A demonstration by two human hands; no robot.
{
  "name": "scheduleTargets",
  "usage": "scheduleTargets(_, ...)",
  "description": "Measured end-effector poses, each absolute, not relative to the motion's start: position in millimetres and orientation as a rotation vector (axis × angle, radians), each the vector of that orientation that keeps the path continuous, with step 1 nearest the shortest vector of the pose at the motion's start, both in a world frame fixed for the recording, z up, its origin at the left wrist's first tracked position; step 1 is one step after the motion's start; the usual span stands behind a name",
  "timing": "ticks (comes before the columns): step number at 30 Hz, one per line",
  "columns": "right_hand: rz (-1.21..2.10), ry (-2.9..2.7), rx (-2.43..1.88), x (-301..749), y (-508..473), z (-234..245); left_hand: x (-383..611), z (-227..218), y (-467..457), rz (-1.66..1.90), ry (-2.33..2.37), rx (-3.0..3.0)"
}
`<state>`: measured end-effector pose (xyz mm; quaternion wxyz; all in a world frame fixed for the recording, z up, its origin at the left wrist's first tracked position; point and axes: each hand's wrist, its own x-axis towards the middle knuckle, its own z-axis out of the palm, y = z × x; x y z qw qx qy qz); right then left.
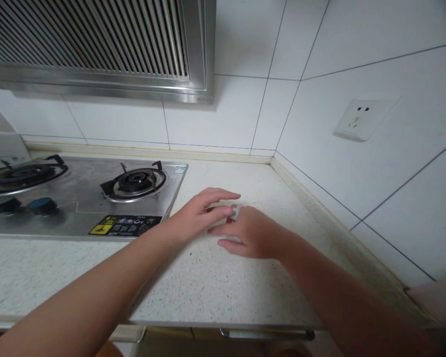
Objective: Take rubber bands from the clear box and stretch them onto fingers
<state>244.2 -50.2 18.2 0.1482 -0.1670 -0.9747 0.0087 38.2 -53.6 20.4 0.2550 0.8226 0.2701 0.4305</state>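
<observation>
My left hand and my right hand meet over the speckled countertop, just right of the gas stove. Between the fingertips of both hands sits a small pale cloth or wipe with a greenish edge, mostly hidden by the fingers. The fingers of both hands are curled and pressed onto it. The cloth lies low on the counter surface.
A steel gas stove with two burners and two dark knobs fills the left side. A range hood hangs above it. White tiled walls form a corner at the back, with a wall socket on the right. A drawer handle shows below the counter edge.
</observation>
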Motion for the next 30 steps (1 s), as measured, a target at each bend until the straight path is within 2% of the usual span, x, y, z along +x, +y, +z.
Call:
scheduleTargets(4,-0.071,-2.779,-0.251,234.8,-56.9,14.1,38.8,26.0,-58.5,1.051,0.581,2.438)
scheduleTargets(12,0.052,-2.844,-0.301,240.9,-54.7,16.2,33.1,36.8,-60.1,1.011,0.594,2.625)
scheduleTargets(18,0.388,-2.818,-0.307,243.7,-67.3,30.9,30.0,44.6,-69.3,0.942,0.554,2.979)
scheduleTargets(23,0.577,-2.779,-0.275,239.8,-78.1,38.6,42.2,44.5,-81.3,0.733,0.807,3.363)
scheduleTargets(26,0.670,-2.774,-0.271,240.2,-80.7,40.7,49.5,42.1,-83.1,0.591,0.891,3.421)
scheduleTargets(30,0.804,-2.738,-0.284,245.6,-79.0,46.2,51.7,40.9,-81.2,0.583,0.963,3.424)
